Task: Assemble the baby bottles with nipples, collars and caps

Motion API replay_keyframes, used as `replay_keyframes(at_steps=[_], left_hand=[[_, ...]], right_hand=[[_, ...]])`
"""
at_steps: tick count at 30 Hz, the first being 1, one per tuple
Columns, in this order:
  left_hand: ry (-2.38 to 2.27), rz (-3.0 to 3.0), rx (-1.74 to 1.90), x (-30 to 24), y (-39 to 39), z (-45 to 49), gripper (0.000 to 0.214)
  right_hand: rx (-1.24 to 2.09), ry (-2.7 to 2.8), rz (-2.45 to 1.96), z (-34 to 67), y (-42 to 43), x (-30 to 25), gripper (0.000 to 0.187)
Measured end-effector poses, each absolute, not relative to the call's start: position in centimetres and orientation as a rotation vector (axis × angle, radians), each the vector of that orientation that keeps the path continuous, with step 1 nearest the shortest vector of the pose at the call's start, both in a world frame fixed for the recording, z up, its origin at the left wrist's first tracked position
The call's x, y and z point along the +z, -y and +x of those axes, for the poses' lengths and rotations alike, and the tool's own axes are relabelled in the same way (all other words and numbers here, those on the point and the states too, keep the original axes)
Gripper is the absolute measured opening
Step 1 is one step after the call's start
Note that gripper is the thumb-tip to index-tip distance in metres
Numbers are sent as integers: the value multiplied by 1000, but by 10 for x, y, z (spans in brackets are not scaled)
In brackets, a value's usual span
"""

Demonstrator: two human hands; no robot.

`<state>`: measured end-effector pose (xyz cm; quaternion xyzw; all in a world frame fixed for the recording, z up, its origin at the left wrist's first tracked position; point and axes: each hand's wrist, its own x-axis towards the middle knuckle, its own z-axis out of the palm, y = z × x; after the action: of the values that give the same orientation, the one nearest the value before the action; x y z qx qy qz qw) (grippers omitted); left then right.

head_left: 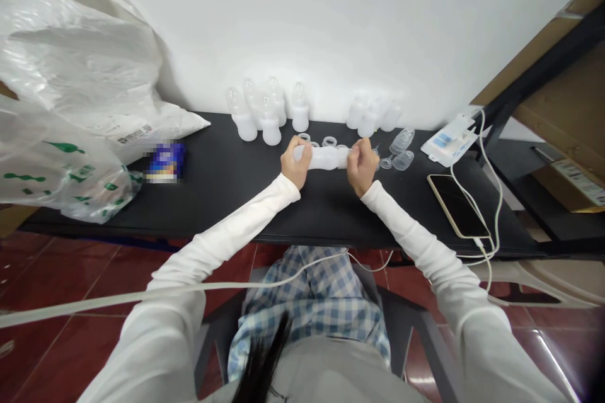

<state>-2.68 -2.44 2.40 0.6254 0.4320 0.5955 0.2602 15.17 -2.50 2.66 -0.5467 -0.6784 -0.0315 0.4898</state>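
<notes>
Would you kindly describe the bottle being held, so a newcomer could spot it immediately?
On the black table, find the left hand and right hand. Between them, a translucent plastic bottle lies sideways, unlike its upright neighbours by the wall.

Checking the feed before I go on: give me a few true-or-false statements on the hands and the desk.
1. The left hand and right hand together hold one translucent white bottle lying sideways. True.
2. The right hand holds the phone. False: the phone lies on the black table, off to the right.
3. Upright bottles stand along the wall behind the hands. True.
4. The clear rings lie inside the plastic bag. False: the clear rings lie on the table behind the hands; the plastic bag is far left.
</notes>
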Motion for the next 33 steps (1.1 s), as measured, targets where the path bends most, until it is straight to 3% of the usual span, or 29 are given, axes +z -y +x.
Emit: replay_keyframes(at_steps=[3,7,10,14,18,21,27,33], left_hand=[[-1200,1868,1681,27,22,-36,42],[-1139,2200,1555,20,10,-49,41],[-1160,2461,1374,21,5,-61,46],[-1304,2753,1048,29,9,-76,57],[-1485,2770,887,25,13,-97,51],[-1620,2619,994,12,8,-120,46],[-1953,1963,1347,-8,-10,-166,41],[-2001,1704,1449,-5,-19,-167,48]], right_hand=[[180,1502,-1384,141,28,36,23],[761,1434,-1442,141,19,36,26],[923,1396,-1426,147,12,31,29],[783,1365,-1321,147,10,27,35],[856,1551,-1034,140,18,29,38],[821,1692,-939,141,19,30,40],[201,2071,-1141,159,0,20,27],[-197,2420,-1292,156,-3,17,33]])
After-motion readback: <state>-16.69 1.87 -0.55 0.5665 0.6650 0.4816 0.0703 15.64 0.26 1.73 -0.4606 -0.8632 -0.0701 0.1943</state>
